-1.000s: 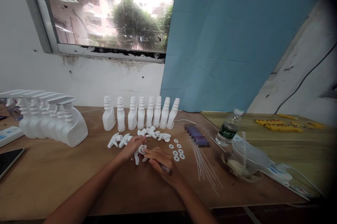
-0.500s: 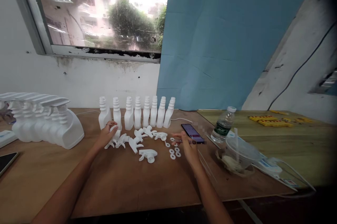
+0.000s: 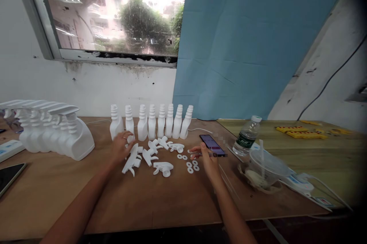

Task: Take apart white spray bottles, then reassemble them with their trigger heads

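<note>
My left hand (image 3: 122, 146) is at the white spray heads, fingers bent over the leftmost one (image 3: 132, 161); whether it grips that piece is hard to see. Other spray heads (image 3: 163, 168) lie to its right. Beside the phone (image 3: 212, 145), my right hand (image 3: 207, 157) has its thumb and fingers closed on a thin pen-like tool, over the small white rings. Several loose white rings (image 3: 190, 170) rest on the brown table left of that hand. A row of white bottles (image 3: 152, 122) stands upright behind the spray heads.
More white bottles (image 3: 57, 137) are packed together at the left, near a dark tablet (image 3: 10, 177). At the right stand a water bottle (image 3: 245, 137) and a lidded plastic bowl (image 3: 269, 164), with a power strip (image 3: 301, 185) beyond. Yellow pieces (image 3: 304, 133) lie farther back.
My left hand has moved a little right and toward me, and the leftmost spray heads now lie closer together. Two rings by my right hand sit apart from the tool.
</note>
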`<state>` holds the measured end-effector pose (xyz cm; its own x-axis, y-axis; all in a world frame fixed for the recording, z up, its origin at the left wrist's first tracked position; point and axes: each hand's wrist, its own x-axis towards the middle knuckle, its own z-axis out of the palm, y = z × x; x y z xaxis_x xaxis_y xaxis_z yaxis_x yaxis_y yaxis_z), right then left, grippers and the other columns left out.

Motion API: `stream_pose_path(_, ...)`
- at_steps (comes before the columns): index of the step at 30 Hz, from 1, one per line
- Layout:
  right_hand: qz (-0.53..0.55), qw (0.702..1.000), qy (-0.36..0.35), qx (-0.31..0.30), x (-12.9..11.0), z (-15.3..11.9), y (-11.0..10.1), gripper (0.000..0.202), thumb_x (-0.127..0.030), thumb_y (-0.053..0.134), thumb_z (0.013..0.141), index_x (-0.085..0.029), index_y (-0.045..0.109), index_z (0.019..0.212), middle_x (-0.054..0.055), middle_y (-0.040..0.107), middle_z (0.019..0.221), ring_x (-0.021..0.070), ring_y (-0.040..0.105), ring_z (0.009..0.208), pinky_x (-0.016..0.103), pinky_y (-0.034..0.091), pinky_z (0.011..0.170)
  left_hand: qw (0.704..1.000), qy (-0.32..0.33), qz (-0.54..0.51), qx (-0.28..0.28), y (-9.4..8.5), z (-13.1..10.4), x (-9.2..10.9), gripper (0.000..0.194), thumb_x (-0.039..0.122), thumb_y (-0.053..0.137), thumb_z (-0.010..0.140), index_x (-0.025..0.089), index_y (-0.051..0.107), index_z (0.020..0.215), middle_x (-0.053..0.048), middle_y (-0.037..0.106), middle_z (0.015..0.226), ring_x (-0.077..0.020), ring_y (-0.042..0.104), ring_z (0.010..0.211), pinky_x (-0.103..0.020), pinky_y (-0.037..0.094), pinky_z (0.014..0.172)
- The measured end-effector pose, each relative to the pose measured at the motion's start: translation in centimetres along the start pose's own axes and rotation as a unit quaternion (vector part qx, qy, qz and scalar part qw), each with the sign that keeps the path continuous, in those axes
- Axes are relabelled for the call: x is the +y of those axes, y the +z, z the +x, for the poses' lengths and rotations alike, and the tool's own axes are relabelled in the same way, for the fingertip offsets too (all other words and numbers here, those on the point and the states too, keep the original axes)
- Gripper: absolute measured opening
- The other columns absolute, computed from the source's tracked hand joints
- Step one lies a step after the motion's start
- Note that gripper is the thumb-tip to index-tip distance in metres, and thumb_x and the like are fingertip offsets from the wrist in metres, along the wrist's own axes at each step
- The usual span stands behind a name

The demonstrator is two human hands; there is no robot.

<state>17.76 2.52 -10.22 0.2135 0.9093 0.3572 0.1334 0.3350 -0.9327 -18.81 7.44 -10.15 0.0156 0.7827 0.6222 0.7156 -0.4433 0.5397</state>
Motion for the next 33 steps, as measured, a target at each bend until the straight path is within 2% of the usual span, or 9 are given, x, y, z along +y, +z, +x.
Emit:
stream_pose_path(2,0.01,1.0,0.005,0.001,0.0,0.0,0.0,0.057,-0.068,0.048,0.083,-0.018,0.071,0.07,0.009,0.074,0.077,0.0198,0.066,0.054,0.03,0.049,0.051,0.991,-0.018,0.058,0.12,-2.5,0.4,-0.5,0.031,0.039,0.053,0.084,0.017,0.057,0.105,-0.015,0.056,0.121,-0.0334,0.043,0.123,-0.05,0.025,0.107)
stream_pose_path(6,0.026,1.0,0.003,-0.008,-0.3,-0.2,0.4,0.055,-0.067,0.05,0.083,-0.018,0.07,0.07,0.009,0.073,0.074,0.0196,0.065,0.052,0.029,0.048,0.049,0.896,-0.134,0.206,0.37,-7.4,0.1,-2.8,0.053,0.039,0.059,0.079,0.01,0.04,0.119,-0.023,0.04,0.132,-0.0382,0.031,0.129,-0.059,0.017,0.104)
stream_pose_path(10,0.02,1.0,-0.007,-0.018,-0.6,-0.4,0.8,0.056,-0.067,0.05,0.083,-0.017,0.07,0.069,0.009,0.073,0.072,0.0184,0.064,0.052,0.028,0.047,0.049,0.847,-0.29,0.261,0.361,-9.4,-0.7,-5.0,0.082,0.05,0.073,0.063,0.006,0.038,0.122,-0.027,0.043,0.13,-0.0467,0.037,0.121,-0.065,0.025,0.094)
stream_pose_path(15,0.025,0.999,-0.027,0.019,-1.3,-0.9,0.9,0.054,-0.065,0.052,0.082,-0.016,0.068,0.066,0.009,0.072,0.069,0.0168,0.062,0.048,0.026,0.045,0.045,0.869,-0.285,0.277,0.293,-9.3,-0.7,-5.5,0.061,0.043,0.072,0.066,0.003,0.056,0.109,-0.028,0.056,0.116,-0.0493,0.05,0.109,-0.065,0.035,0.087)
stream_pose_path(20,0.048,0.997,-0.032,0.046,-2.3,-1.5,1.0,0.041,-0.056,0.057,0.084,-0.017,0.067,0.079,0.003,0.067,0.065,0.0102,0.047,0.032,0.024,0.03,0.035,0.905,-0.14,0.264,0.302,-7.8,-0.1,-3.3,0.052,0.041,0.064,0.079,0.009,0.057,0.12,-0.018,0.062,0.119,-0.0317,0.06,0.107,-0.041,0.047,0.088)
stream_pose_path(23,-0.004,0.998,-0.061,0.015,-3.5,-2.4,1.9,0.032,-0.048,0.061,0.084,-0.018,0.069,0.08,-0.002,0.057,0.057,0.0109,0.047,0.041,0.023,0.034,0.04,0.911,0.112,0.261,0.298,-5.3,-0.5,-0.2,0.051,0.035,0.066,0.082,0.015,0.054,0.128,-0.013,0.068,0.109,-0.0247,0.067,0.092,-0.032,0.051,0.077)
stream_pose_path(26,-0.033,0.992,-0.101,-0.065,-4.7,-3.7,3.8,0.028,-0.04,0.074,0.073,-0.02,0.069,0.092,-0.002,0.056,0.065,0.0135,0.051,0.056,0.024,0.043,0.053,0.905,0.322,0.213,0.18,-2.2,-1.6,3.6,0.054,0.023,0.065,0.084,0.02,0.048,0.136,-0.011,0.068,0.113,-0.0231,0.067,0.098,-0.031,0.051,0.084)
stream_pose_path(28,0.006,0.992,-0.11,-0.067,-5.2,-4.6,5.1,0.039,-0.04,0.079,0.065,-0.022,0.066,0.097,-0.001,0.058,0.07,0.0153,0.053,0.061,0.026,0.046,0.056,0.897,0.388,0.182,0.108,-0.5,-2.6,5.8,0.051,0.021,0.06,0.088,0.02,0.046,0.137,-0.013,0.067,0.116,-0.0249,0.064,0.105,-0.035,0.051,0.089)
stream_pose_path(33,0.126,0.984,-0.108,0.059,-5.7,-5.3,6.4,0.033,-0.036,0.078,0.064,-0.023,0.063,0.089,0.002,0.064,0.081,0.0197,0.058,0.074,0.03,0.05,0.066,0.888,0.444,0.117,0.035,1.2,-4.2,7.8,0.046,0.014,0.055,0.089,0.022,0.048,0.134,-0.014,0.065,0.121,-0.0254,0.063,0.108,-0.038,0.051,0.088)
